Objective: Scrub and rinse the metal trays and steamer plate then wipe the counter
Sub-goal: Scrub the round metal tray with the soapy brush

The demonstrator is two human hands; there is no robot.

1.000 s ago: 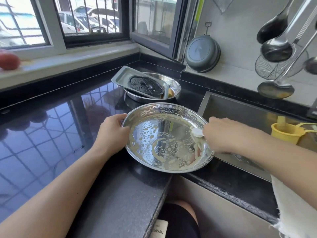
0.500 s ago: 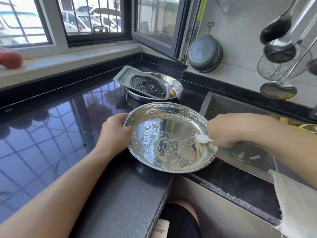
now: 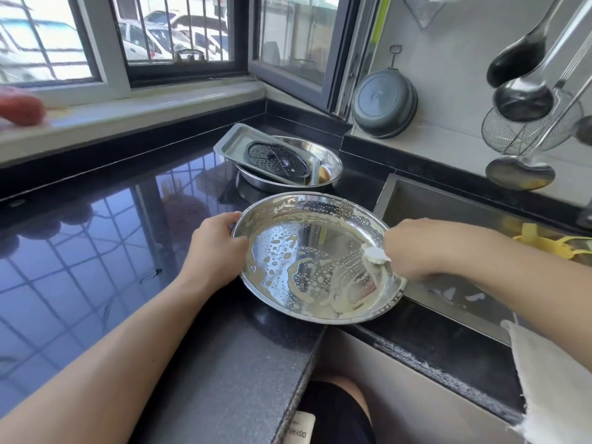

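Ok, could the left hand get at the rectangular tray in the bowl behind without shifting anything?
Probably yes. The left hand only grips the round tray's near-left rim, and the counter between it and the rectangular tray looks bare. It would have to let go of the round tray first.

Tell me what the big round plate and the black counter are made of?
The round tray looks like polished metal, probably stainless steel: it is silvery and mirrors the window under the soapy film. The counter looks like polished dark stone, maybe granite: it is glossy, reflects the window bars, and shows fine speckles near its front edge. The picture alone cannot confirm either.
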